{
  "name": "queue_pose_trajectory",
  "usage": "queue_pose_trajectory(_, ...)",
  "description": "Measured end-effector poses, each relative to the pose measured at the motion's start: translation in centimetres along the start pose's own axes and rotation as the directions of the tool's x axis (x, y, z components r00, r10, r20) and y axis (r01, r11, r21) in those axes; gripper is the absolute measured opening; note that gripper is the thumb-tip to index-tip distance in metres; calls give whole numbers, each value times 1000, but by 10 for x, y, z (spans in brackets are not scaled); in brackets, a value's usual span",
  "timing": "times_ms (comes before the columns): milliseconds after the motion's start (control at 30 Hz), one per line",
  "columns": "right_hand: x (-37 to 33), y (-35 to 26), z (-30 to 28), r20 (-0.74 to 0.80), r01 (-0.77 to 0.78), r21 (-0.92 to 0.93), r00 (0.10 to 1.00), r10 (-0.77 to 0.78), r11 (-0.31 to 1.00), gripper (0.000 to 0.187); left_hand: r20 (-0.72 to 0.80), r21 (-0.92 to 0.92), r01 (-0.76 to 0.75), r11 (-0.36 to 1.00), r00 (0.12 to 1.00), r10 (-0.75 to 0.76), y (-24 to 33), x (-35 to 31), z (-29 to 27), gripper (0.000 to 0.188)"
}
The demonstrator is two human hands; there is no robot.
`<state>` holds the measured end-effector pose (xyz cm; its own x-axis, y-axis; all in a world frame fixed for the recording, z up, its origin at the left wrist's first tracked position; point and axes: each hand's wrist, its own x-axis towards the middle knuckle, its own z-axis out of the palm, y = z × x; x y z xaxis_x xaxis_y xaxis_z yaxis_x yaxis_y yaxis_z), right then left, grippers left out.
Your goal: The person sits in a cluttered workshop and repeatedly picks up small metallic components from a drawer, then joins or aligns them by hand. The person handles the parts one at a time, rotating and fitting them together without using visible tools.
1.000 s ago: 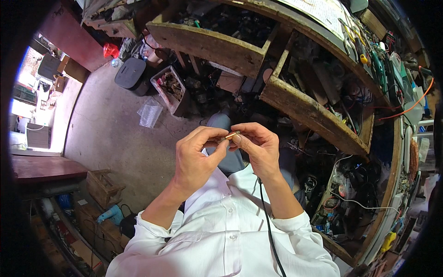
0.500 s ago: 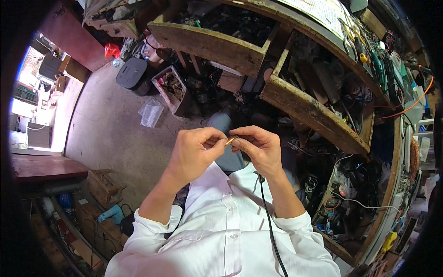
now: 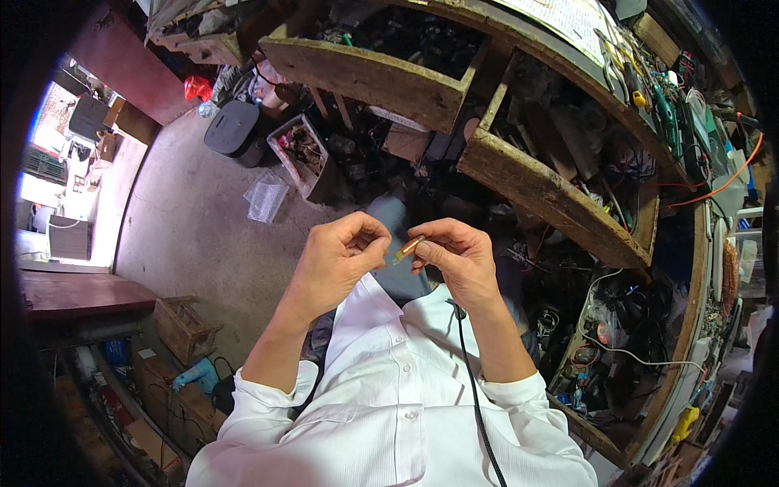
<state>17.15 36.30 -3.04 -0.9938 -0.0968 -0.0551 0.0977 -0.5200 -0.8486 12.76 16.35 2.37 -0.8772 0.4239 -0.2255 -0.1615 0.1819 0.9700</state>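
Note:
Between the thumb and fingertips of my right hand (image 3: 461, 253) is a small copper-coloured piece (image 3: 409, 247) with a pale yellowish end pointing down and left. What kind of part it is, I cannot tell. A short gap separates it from my left hand (image 3: 342, 253), whose thumb and index finger are pinched together. Whether anything tiny sits in that pinch is hidden. Both hands are raised over my lap, in front of my white shirt (image 3: 389, 381), and a black cord (image 3: 471, 381) hangs down the shirt.
Ahead, two wooden drawers stand pulled out, one at the far side (image 3: 365, 77) and one to the right (image 3: 560, 199), both full of parts. A grey bin (image 3: 231, 130), a box of scraps (image 3: 300, 154) and bubble wrap (image 3: 266, 196) are on the floor. Tools and wires crowd the bench at right.
My left fingers have come away from the copper-coloured piece and moved slightly left. More of the piece shows now, its pale end pointing down-left, still in my right fingers.

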Motion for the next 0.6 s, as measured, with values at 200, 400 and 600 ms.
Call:
queue_pose_trajectory(200,0,1,1,-3,-7,-1,1000,7,1000,21,-26,-42,-68,997,997,67,-5,2,-3,18)
queue_pose_trajectory(400,0,2,2,11,4,-5,1000,-3,1000,21,183,48,-20,999,983,11,-2,-4,-7,26)
queue_pose_trajectory(600,1,1,2,1,14,-1,1000,-14,1000,19,107,36,51,998,993,-54,0,-5,-9,11)
